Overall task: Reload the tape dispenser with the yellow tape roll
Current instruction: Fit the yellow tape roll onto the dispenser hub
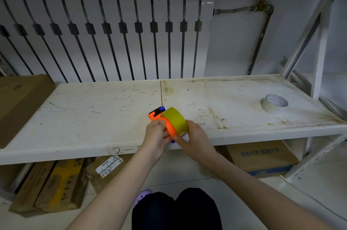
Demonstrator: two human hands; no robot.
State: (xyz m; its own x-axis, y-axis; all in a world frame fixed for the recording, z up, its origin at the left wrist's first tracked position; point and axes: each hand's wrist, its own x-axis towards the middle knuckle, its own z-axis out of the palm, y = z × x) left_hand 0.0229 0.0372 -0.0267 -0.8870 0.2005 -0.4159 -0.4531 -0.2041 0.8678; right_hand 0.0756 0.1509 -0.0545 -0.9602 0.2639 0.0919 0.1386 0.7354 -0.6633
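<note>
Both hands' grip clamped on orange tape dispenser (165, 126) — scratched white shelf (93, 113), radiator (112, 38) behind.

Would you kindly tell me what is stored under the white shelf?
Under the white shelf lie brown cardboard boxes, a wrapped parcel with a label and a box with blue print. The arms and the shelf board hide whatever sits further back.
</note>
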